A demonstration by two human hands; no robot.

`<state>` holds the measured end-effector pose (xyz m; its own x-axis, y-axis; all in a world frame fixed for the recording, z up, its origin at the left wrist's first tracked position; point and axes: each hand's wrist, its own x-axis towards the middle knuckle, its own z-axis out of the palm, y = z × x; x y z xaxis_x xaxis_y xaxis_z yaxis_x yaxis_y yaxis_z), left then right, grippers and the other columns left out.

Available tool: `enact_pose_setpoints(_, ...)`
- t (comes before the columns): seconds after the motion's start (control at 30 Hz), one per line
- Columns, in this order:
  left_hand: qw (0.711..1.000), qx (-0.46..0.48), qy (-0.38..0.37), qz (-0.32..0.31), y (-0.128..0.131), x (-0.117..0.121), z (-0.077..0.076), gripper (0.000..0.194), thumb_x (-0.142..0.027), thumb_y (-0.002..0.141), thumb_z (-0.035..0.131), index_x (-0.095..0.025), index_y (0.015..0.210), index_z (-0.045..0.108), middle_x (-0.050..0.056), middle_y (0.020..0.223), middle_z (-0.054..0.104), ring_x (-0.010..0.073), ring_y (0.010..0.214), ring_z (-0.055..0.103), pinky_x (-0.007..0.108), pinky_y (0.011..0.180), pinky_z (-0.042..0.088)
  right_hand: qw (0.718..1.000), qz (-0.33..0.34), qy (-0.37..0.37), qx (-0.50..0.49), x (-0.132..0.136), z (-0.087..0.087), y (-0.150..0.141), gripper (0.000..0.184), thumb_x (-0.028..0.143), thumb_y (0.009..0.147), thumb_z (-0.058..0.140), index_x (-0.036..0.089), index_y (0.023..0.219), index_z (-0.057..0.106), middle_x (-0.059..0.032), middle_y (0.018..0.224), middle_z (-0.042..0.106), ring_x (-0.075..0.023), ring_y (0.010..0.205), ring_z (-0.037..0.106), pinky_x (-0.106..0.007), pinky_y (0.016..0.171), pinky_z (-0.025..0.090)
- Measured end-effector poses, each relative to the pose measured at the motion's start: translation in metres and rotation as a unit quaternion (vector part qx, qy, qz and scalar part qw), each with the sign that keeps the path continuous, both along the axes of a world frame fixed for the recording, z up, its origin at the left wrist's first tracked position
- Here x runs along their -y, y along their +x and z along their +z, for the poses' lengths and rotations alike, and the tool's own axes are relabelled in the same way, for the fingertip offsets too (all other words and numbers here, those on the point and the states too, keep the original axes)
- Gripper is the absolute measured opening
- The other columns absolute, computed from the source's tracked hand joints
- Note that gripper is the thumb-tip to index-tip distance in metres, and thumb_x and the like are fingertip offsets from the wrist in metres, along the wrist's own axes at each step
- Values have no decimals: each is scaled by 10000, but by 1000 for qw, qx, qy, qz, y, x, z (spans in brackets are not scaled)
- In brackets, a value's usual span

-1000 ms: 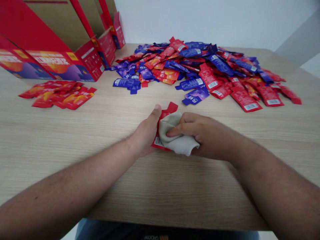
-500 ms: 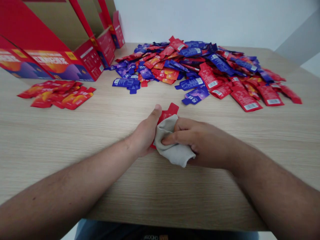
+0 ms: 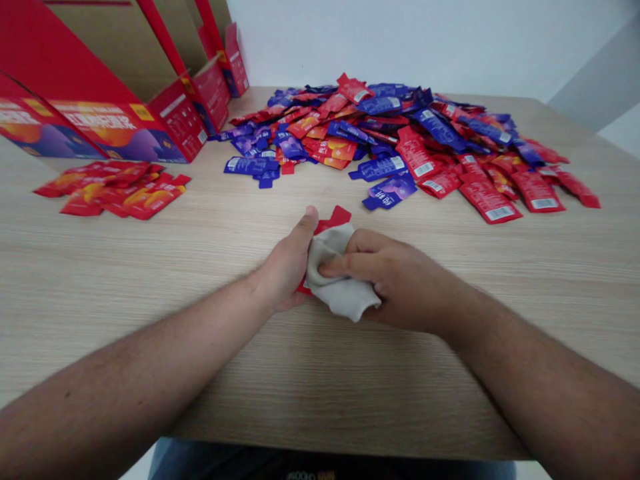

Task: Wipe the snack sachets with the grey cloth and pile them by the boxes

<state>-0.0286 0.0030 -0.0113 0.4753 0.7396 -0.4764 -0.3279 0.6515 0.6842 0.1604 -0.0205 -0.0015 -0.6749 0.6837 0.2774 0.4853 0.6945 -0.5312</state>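
Note:
My left hand is closed on a red sachet, its thumb along the left edge. Only the sachet's top tab and a strip of its left side show. A pale grey cloth covers the rest of it. Bunched in my right hand, the cloth presses against the sachet's face, with a fingertip pushed into a fold. The other fingers of my right hand are partly hidden behind the cloth. Both hands are over the near middle of the wooden table.
A wide heap of red and purple sachets lies across the back of the table. To the left, several red sachets form a small pile before open red cartons. Behind stands a white wall.
My right hand and the cloth have slid slightly left and up across the sachet. My left hand, still holding the sachet, has shifted a little left. The piles stay as they were.

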Motion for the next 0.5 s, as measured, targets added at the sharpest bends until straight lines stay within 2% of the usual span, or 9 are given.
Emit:
enact_pose_setpoints(0.1,1000,8,7,-2,1,2,0,751,-661,1130,297,-106,1233,793,154,856,817,255,726,798,309,637,617,997,46,-52,31,0,13,10,399,173,833,823,294,1214,818,-56,1176,749,-218,974,723,-340,825,590)
enact_pose_setpoints(0.17,1000,2,19,-15,-1,2,0,735,-670,1124,316,-121,1258,786,144,851,816,241,641,770,314,592,607,998,27,-32,51,-11,13,21,384,193,823,836,299,1193,832,-48,1122,758,-223,937,720,-355,824,585)
enact_pose_setpoints(0.23,999,-13,24,-36,-5,1,2,739,-682,1119,294,-137,1278,767,141,865,814,236,578,742,326,526,598,996,-51,37,56,-24,5,30,386,247,813,845,265,1199,840,-66,1026,759,-256,906,701,-396,816,577)
enact_pose_setpoints(0.3,998,-21,28,-48,-8,0,3,745,-676,1122,253,-144,1274,751,150,907,816,238,570,739,332,487,595,985,-141,93,43,-34,-6,32,437,254,816,824,229,1252,825,-97,1023,772,-296,945,697,-428,824,577)
enact_pose_setpoints(0.37,998,-23,28,-44,-8,-1,5,742,-668,1125,236,-140,1252,742,149,898,809,236,576,742,324,484,595,978,-177,109,21,-35,-16,26,435,239,844,784,216,1278,810,-109,1059,791,-309,990,695,-443,858,580)
enact_pose_setpoints(0.43,999,-24,20,-30,-6,-1,5,727,-663,1127,252,-137,1218,745,127,810,789,224,548,722,312,491,590,981,-162,103,-2,-28,-19,16,443,232,856,771,207,1298,801,-120,1087,783,-298,1000,694,-430,860,585)
enact_pose_setpoints(0.5,1000,-14,11,-14,-2,0,5,730,-649,1135,247,-132,1176,759,107,728,763,214,545,711,298,519,589,994,-89,69,-14,-15,-12,7,446,245,842,806,216,1288,807,-122,1136,758,-280,1016,700,-400,853,591)
